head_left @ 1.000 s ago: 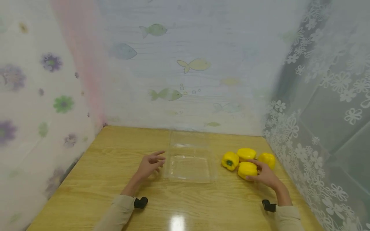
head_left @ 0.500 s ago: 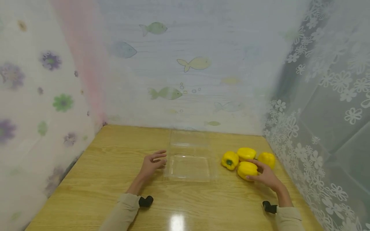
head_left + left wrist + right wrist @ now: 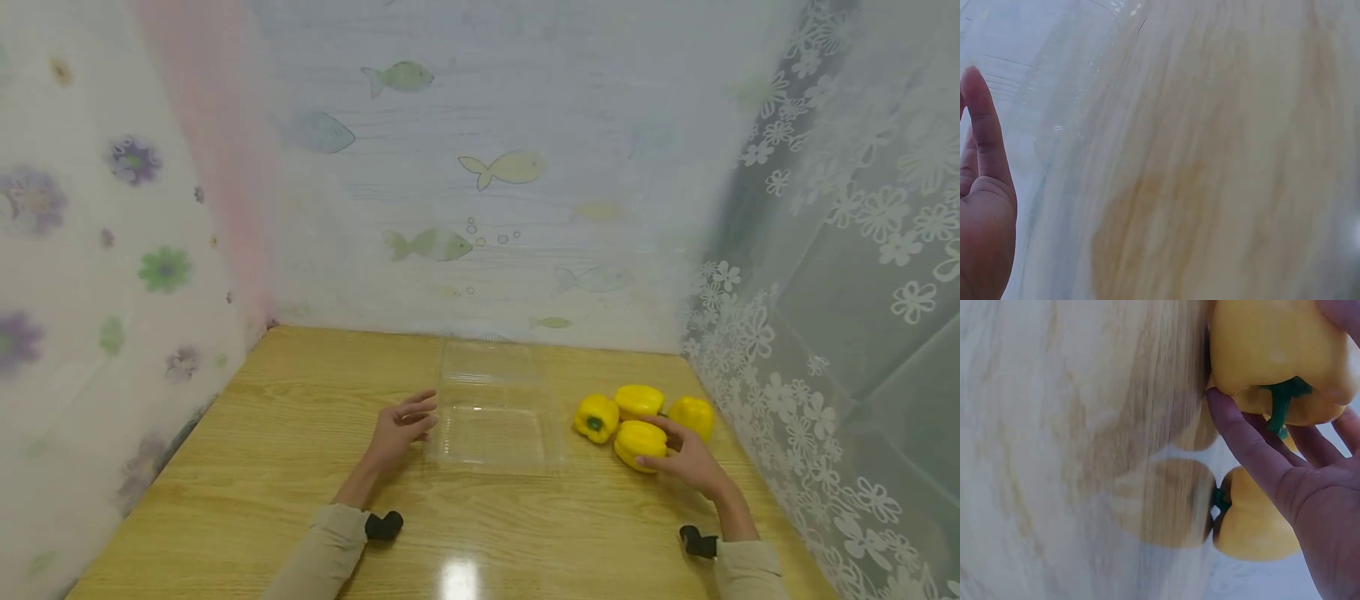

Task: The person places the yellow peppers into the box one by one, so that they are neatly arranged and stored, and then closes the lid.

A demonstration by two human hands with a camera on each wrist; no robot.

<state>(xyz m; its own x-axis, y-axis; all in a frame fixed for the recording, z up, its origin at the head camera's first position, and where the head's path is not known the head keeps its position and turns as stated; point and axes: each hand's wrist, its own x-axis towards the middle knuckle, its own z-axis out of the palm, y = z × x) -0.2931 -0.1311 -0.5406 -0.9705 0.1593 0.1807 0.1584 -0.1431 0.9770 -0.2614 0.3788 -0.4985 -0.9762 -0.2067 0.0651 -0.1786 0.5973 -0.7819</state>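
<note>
My right hand [image 3: 692, 460] holds the nearest of several yellow bell peppers, thumb on its near side and fingers over the far side. In the right wrist view the held bell pepper [image 3: 1266, 344] shows its green stem towards the palm. It appears to rest on the table. The left hand [image 3: 397, 429] is beside the left edge of a clear plastic clamshell container [image 3: 495, 437], which lies with its lid raised or folded back. Those left fingers are loosely extended and hold nothing; whether they touch the container is unclear. The left wrist view catches only part of that hand [image 3: 988, 206].
Around the held one lie a bell pepper [image 3: 596, 418] at left, a bell pepper [image 3: 639, 401] behind and a bell pepper [image 3: 692, 417] at right. The wooden table [image 3: 262, 467] ends at a fish-print curtain [image 3: 480, 275] behind, with patterned curtains on both sides.
The left hand has shifted slightly to the right, closer to the container. The right hand keeps its hold, and its bell pepper has barely moved.
</note>
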